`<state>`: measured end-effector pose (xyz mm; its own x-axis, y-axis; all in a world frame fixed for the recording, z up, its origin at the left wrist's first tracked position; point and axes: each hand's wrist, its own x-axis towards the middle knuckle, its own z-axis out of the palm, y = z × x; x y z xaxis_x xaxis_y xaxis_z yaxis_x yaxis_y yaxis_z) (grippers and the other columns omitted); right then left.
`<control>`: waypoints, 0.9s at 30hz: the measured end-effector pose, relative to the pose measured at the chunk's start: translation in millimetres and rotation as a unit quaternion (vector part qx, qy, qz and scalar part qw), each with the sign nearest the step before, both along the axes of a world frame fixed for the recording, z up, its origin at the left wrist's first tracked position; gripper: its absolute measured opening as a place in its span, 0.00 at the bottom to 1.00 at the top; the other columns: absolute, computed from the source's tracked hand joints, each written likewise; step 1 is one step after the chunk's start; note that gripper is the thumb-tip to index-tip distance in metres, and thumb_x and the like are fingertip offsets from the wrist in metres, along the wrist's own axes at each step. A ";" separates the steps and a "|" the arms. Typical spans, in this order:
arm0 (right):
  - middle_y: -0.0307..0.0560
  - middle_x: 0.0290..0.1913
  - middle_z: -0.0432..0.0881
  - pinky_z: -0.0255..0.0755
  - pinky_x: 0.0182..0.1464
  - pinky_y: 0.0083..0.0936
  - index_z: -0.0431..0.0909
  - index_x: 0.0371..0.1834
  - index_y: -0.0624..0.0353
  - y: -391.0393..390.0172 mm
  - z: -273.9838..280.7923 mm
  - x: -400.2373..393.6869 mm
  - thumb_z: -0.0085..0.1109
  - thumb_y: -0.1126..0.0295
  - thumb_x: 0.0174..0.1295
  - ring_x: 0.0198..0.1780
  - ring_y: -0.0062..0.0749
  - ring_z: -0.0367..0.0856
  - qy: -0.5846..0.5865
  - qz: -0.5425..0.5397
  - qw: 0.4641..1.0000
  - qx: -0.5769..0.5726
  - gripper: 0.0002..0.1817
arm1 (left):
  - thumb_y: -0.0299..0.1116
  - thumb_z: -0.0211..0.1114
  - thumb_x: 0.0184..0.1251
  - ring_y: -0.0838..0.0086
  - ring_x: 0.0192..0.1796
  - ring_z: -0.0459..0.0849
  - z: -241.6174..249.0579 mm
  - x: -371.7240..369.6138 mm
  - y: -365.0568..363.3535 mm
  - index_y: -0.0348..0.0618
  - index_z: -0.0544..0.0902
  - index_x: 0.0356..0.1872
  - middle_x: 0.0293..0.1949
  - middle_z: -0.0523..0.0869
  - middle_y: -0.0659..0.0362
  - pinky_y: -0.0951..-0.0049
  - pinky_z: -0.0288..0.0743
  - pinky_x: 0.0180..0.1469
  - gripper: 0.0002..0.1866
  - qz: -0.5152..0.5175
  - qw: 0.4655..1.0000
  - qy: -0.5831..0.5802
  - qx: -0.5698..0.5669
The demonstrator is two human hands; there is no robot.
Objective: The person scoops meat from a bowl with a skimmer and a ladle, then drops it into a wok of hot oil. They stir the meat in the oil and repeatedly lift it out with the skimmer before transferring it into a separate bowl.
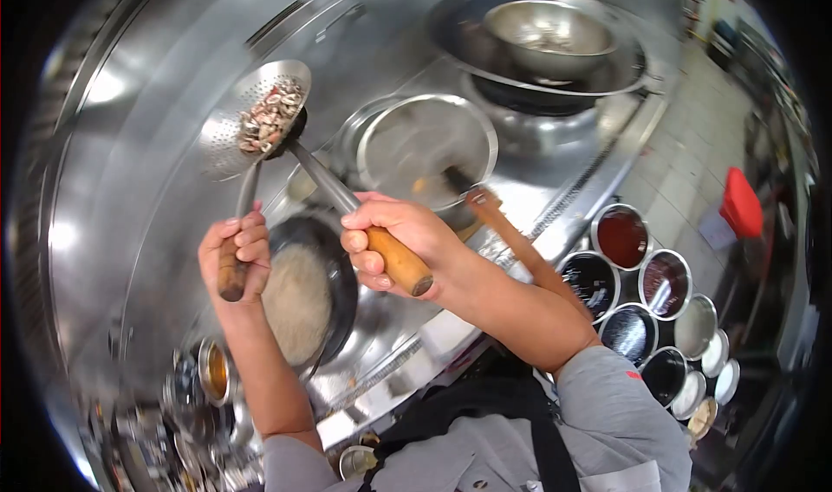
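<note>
My left hand (236, 254) is closed around the wooden handle of a perforated skimmer (224, 141), raised above the steel stove top. Chopped pieces of food (273, 115), pale and reddish-brown, lie in the skimmer. My right hand (403, 241) grips a ladle (326, 178) by its wooden handle end. The ladle's dark head is against the skimmer's near rim, partly hidden behind it. Below and between my forearms sits a dark wok (345, 275) with cloudy, pale liquid (296, 306) in it.
A round steel vessel (429, 150) stands beyond my right hand, a wooden-handled tool (511, 232) beside it. Farther back, a steel bowl (550, 37) rests in a large wok (451, 33). Sauce containers (622, 236) crowd the right; a pot of amber liquid (217, 371) is at lower left.
</note>
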<state>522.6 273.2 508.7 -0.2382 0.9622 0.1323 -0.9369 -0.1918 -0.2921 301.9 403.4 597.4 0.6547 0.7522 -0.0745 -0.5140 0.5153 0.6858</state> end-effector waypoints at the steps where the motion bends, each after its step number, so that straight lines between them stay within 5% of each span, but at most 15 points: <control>1: 0.43 0.26 0.76 0.65 0.15 0.27 0.52 0.63 0.49 -5.4 1.6 25.8 0.54 0.74 0.67 0.17 0.30 0.75 -0.003 -0.033 0.999 0.004 0.26 | 0.22 0.54 0.62 0.74 0.30 0.72 2.8 28.1 10.1 0.15 0.65 0.56 0.35 0.71 0.53 0.78 0.70 0.25 0.24 -0.044 0.999 -0.006 0.008; 6: 0.41 0.26 0.77 0.69 0.16 0.27 0.42 0.76 0.48 -35.9 12.8 151.1 0.58 0.75 0.63 0.17 0.28 0.74 -0.097 -0.216 0.971 -0.014 0.43 | 0.22 0.55 0.64 0.75 0.30 0.72 24.2 197.6 46.3 0.16 0.60 0.59 0.36 0.71 0.53 0.78 0.71 0.25 0.25 -0.183 0.983 -0.027 -0.007; 8: 0.41 0.26 0.76 0.70 0.16 0.26 0.44 0.76 0.51 -41.5 3.9 204.6 0.58 0.75 0.62 0.18 0.27 0.74 -0.181 -0.299 0.937 -0.030 0.42 | 0.21 0.57 0.63 0.76 0.28 0.73 29.2 271.8 61.6 0.18 0.59 0.58 0.34 0.72 0.54 0.78 0.71 0.24 0.26 -0.214 0.977 0.008 -0.018; 11: 0.42 0.26 0.75 0.67 0.15 0.26 0.58 0.66 0.56 -58.5 -1.4 263.3 0.57 0.73 0.61 0.17 0.26 0.74 -0.396 -0.413 0.807 -0.146 0.30 | 0.20 0.60 0.59 0.77 0.24 0.75 21.5 374.6 60.9 0.37 0.68 0.28 0.27 0.73 0.57 0.81 0.74 0.23 0.08 -0.201 0.972 0.106 0.055; 14: 0.42 0.25 0.72 0.69 0.18 0.27 0.55 0.69 0.60 -65.8 -34.2 311.9 0.54 0.75 0.60 0.16 0.28 0.71 -0.517 -0.475 0.674 -0.229 0.32 | 0.20 0.61 0.53 0.73 0.20 0.78 -2.4 449.8 53.8 0.39 0.71 0.26 0.21 0.75 0.57 0.79 0.77 0.23 0.07 -0.179 0.938 0.232 0.185; 17: 0.46 0.28 0.74 0.73 0.24 0.31 0.55 0.70 0.63 -86.6 -56.2 349.5 0.53 0.76 0.58 0.20 0.31 0.74 -0.616 -0.428 0.607 -0.262 0.34 | 0.20 0.61 0.52 0.69 0.18 0.77 -31.1 491.7 52.5 0.34 0.75 0.27 0.19 0.76 0.55 0.72 0.74 0.20 0.03 -0.107 0.885 0.326 0.316; 22: 0.49 0.28 0.76 0.72 0.25 0.34 0.57 0.72 0.60 -111.9 -73.4 380.2 0.53 0.75 0.57 0.21 0.34 0.76 -0.602 -0.424 0.631 -0.244 0.36 | 0.19 0.60 0.52 0.67 0.16 0.74 -49.7 507.8 55.6 0.27 0.77 0.25 0.18 0.75 0.54 0.65 0.66 0.17 0.03 -0.024 0.740 0.446 0.503; 24: 0.49 0.28 0.76 0.71 0.25 0.34 0.57 0.73 0.58 -102.0 -91.7 389.3 0.52 0.76 0.57 0.21 0.34 0.76 -0.565 -0.438 0.657 -0.238 0.36 | 0.19 0.60 0.53 0.69 0.14 0.71 -59.0 508.9 58.9 0.30 0.75 0.22 0.16 0.73 0.56 0.65 0.64 0.16 0.04 0.003 0.756 0.431 0.493; 25: 0.49 0.28 0.75 0.71 0.23 0.33 0.58 0.73 0.56 -88.7 -99.9 381.3 0.51 0.76 0.58 0.22 0.32 0.76 -0.676 -0.445 0.520 -0.274 0.35 | 0.19 0.59 0.53 0.69 0.14 0.71 -55.1 509.1 58.9 0.31 0.75 0.22 0.16 0.73 0.56 0.66 0.64 0.16 0.04 -0.009 0.772 0.418 0.479; 26: 0.50 0.30 0.76 0.71 0.23 0.31 0.55 0.75 0.55 -80.2 -97.2 372.6 0.52 0.76 0.58 0.24 0.30 0.77 -0.715 -0.426 0.475 -0.285 0.37 | 0.19 0.59 0.53 0.70 0.13 0.71 -48.0 505.0 56.6 0.31 0.74 0.22 0.16 0.73 0.56 0.66 0.64 0.16 0.04 -0.019 0.787 0.405 0.465; 27: 0.49 0.30 0.76 0.71 0.22 0.31 0.55 0.74 0.54 -71.9 -93.0 366.3 0.53 0.76 0.59 0.23 0.30 0.76 -0.612 -0.450 0.593 -0.267 0.36 | 0.19 0.59 0.54 0.71 0.15 0.72 -39.2 498.8 56.7 0.34 0.72 0.23 0.17 0.73 0.56 0.69 0.67 0.17 0.05 -0.092 0.805 0.389 0.439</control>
<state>888.9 201.3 415.7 0.8009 0.5988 0.0101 0.1219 -0.1465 -0.9817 800.6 460.2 558.2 0.7740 0.6332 -0.0077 0.2757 -0.3260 0.9043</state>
